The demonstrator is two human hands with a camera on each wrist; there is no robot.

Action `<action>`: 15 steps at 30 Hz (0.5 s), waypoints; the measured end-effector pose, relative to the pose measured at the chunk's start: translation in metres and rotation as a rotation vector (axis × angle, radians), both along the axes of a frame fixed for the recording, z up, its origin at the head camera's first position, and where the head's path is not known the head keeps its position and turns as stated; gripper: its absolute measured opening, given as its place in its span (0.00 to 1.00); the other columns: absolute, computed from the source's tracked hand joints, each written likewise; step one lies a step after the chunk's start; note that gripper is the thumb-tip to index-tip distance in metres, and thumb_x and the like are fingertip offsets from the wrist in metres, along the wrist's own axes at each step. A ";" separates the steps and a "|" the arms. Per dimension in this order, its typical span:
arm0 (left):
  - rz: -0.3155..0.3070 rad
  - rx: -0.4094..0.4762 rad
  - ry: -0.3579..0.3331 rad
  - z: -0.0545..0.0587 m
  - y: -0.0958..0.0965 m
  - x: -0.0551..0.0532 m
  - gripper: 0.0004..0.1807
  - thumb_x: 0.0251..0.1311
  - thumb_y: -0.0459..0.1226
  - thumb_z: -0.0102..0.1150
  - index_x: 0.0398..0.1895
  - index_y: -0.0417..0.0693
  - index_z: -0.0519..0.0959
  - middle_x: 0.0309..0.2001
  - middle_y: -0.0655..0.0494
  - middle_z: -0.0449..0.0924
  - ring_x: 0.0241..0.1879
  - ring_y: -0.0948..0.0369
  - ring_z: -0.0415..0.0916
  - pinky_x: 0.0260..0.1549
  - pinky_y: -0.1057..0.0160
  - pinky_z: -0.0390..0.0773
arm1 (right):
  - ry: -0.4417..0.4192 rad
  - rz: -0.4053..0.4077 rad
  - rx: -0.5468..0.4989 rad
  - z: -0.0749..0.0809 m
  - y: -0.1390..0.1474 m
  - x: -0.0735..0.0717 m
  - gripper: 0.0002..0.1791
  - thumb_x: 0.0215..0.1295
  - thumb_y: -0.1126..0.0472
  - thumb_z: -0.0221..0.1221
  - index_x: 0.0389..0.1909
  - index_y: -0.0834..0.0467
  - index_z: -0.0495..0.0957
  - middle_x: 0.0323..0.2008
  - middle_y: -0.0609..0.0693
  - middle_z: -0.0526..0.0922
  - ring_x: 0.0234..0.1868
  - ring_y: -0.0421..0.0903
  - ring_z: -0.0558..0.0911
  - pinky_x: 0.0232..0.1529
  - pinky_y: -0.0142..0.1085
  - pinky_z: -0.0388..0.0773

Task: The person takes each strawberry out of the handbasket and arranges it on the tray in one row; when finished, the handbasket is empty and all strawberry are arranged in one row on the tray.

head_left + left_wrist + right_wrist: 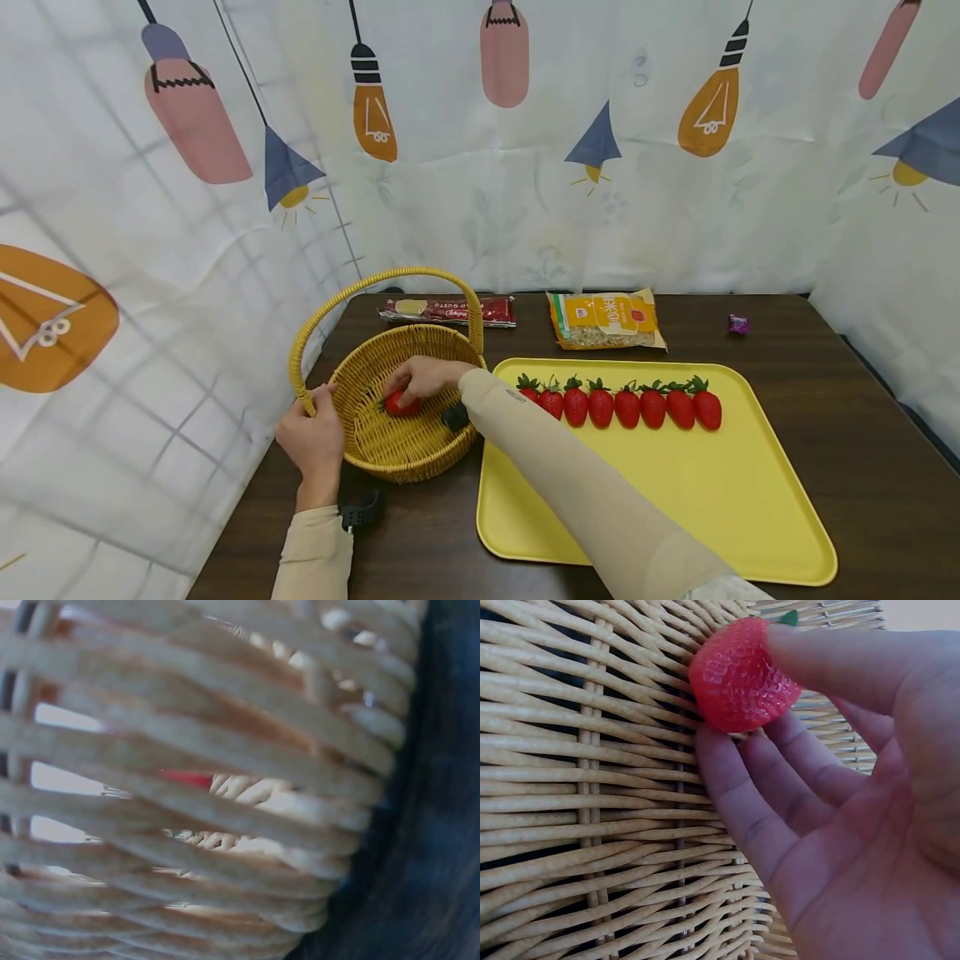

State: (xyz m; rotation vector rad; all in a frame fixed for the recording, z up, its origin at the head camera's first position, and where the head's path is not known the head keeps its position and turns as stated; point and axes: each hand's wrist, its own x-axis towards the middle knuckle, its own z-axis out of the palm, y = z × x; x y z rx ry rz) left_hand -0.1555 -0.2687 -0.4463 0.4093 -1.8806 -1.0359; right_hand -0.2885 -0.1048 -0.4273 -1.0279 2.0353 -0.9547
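Inside the yellow wicker basket [375,354], my right hand [426,378] pinches a red strawberry [402,403] with a green leafy top. In the right wrist view, the thumb and fingers of that hand hold the strawberry [742,675] close against the woven basket wall [592,787]. My left hand [313,429] grips the basket's left side at the foot of its arched handle. Woven strands [187,735] fill most of the left wrist view, with a bit of red showing through a gap. Right of the basket, a yellow tray [675,500] bears a row of several strawberries [627,408].
Behind the basket lies a dark red packet [480,312]. A yellow and clear food bag [606,320] lies behind the tray, and a small purple wrapped sweet [738,324] sits at the back right. A patterned curtain [480,208] stands along the table's back edge.
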 end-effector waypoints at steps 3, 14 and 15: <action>0.000 0.001 0.001 0.000 0.000 0.000 0.20 0.69 0.41 0.50 0.29 0.40 0.89 0.29 0.41 0.86 0.08 0.68 0.50 0.11 0.68 0.50 | 0.007 0.028 0.009 0.001 0.000 0.001 0.17 0.61 0.66 0.64 0.52 0.54 0.83 0.50 0.44 0.82 0.50 0.38 0.78 0.47 0.30 0.75; 0.023 -0.012 -0.022 0.001 0.001 0.000 0.19 0.68 0.39 0.50 0.29 0.43 0.89 0.07 0.60 0.66 0.05 0.68 0.45 0.08 0.68 0.48 | 0.009 0.135 0.048 0.000 -0.007 0.011 0.20 0.58 0.69 0.66 0.53 0.54 0.82 0.48 0.42 0.82 0.46 0.39 0.76 0.44 0.31 0.76; 0.025 -0.015 -0.023 0.001 0.001 0.000 0.19 0.68 0.39 0.49 0.29 0.43 0.89 0.06 0.64 0.64 0.05 0.68 0.45 0.08 0.68 0.48 | 0.008 0.146 0.052 0.000 -0.008 0.011 0.20 0.58 0.69 0.66 0.53 0.54 0.82 0.47 0.42 0.82 0.45 0.40 0.76 0.44 0.31 0.76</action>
